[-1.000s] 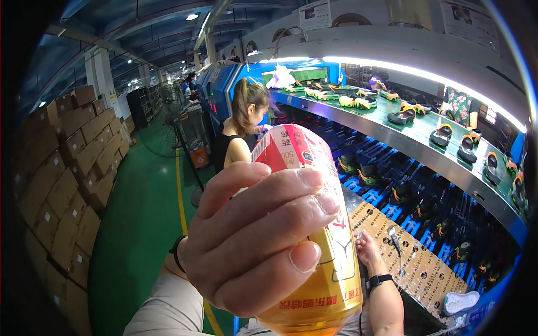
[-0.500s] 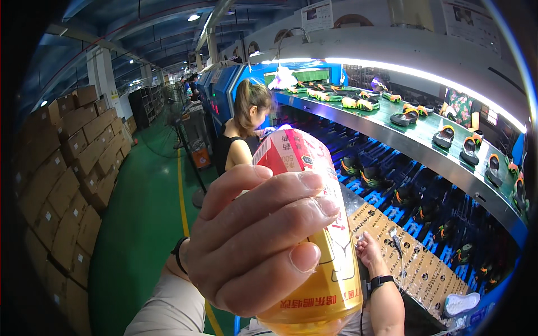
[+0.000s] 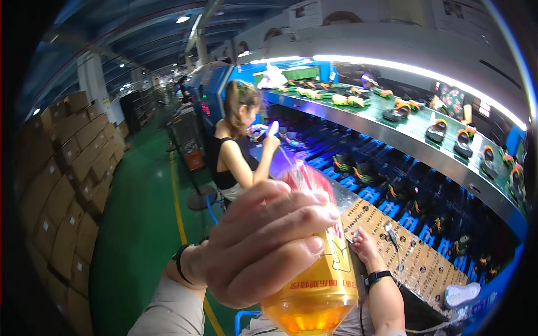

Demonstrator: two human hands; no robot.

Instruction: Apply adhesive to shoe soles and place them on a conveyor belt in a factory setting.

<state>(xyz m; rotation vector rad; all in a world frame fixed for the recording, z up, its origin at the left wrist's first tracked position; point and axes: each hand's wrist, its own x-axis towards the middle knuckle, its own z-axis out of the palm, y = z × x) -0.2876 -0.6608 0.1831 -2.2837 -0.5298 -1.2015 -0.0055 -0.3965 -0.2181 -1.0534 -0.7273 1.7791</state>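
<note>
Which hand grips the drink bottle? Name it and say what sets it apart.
The left hand, with the thin black wristband: it wraps around the drink bottle. The right hand, with the wider black watch, is off it, farther from the camera.

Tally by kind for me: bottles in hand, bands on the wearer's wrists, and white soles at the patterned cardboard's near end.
Bottle: 1, in the left hand
Black wristbands: 2, one per wrist
White sole: 1, at the cardboard's near end
Total: 4
</note>
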